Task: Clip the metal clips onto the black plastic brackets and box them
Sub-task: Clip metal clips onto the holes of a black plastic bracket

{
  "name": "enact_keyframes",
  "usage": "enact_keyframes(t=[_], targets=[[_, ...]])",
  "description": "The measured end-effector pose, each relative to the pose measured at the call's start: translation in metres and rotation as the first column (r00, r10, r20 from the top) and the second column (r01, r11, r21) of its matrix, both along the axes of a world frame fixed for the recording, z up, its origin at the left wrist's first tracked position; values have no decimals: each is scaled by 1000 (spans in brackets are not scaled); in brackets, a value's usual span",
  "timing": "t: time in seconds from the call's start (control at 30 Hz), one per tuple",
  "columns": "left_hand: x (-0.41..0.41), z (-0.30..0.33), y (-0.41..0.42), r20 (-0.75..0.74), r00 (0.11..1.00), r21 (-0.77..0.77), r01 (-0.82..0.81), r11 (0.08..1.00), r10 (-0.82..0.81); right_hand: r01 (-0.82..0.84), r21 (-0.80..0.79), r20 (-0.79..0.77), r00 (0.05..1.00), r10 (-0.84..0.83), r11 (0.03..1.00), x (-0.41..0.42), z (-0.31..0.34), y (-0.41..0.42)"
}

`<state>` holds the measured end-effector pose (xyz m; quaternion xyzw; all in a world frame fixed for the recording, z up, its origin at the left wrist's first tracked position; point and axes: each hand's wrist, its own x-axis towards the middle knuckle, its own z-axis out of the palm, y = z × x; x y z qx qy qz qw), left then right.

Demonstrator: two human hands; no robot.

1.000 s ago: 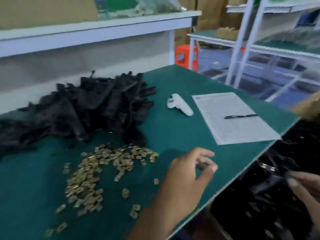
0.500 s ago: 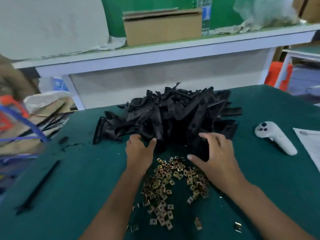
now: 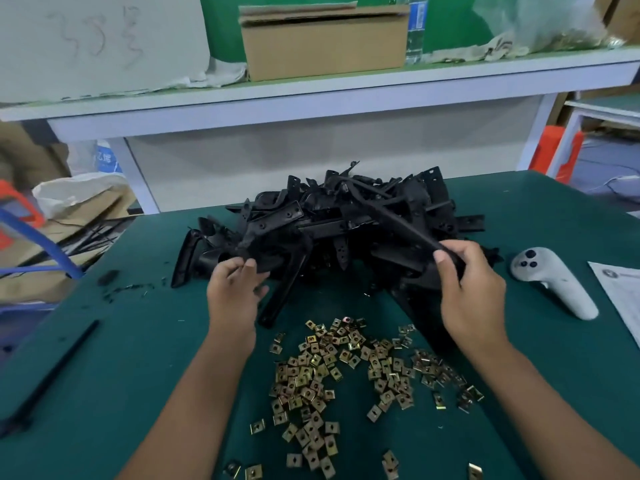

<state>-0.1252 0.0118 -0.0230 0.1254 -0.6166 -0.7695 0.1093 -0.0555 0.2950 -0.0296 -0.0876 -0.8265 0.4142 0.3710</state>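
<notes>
— Where is the bracket being handled?

— A long black bracket (image 3: 398, 223) slants from the top of the pile down toward the right of centre. Its lower end sits inside the right hand (image 3: 471, 292), with the thumb laid across the top of the strip and the other fingers wrapped beneath it, so that hand has it grasped.

— And the other hand?

— The left hand (image 3: 233, 292) is at the lower left edge of the pile of black brackets (image 3: 332, 223). Its fingertips curl onto a bracket there, apparently gripping it, though dark plastic on dark plastic makes the contact hard to read.

— The clips?

— The metal clips (image 3: 346, 375) lie scattered loose on the green table (image 3: 104, 358) in the lower centre of the frame, between the two forearms and just below the pile. Neither hand touches them.

— Anything else around?

— A white handheld controller (image 3: 554, 282) lies at the right, with the corner of a printed sheet (image 3: 620, 292) at the right edge. A thin black strip (image 3: 55, 368) lies at the lower left. On the white shelf (image 3: 311, 95) across the top stands a cardboard box (image 3: 325, 43).
</notes>
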Motion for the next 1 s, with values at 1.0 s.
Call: enact_keyframes(t=[1.0], targets=[[106,-6,4,-5,717,379,647,662,-697,-710,346,580,676,454,614,32,-21,-48]])
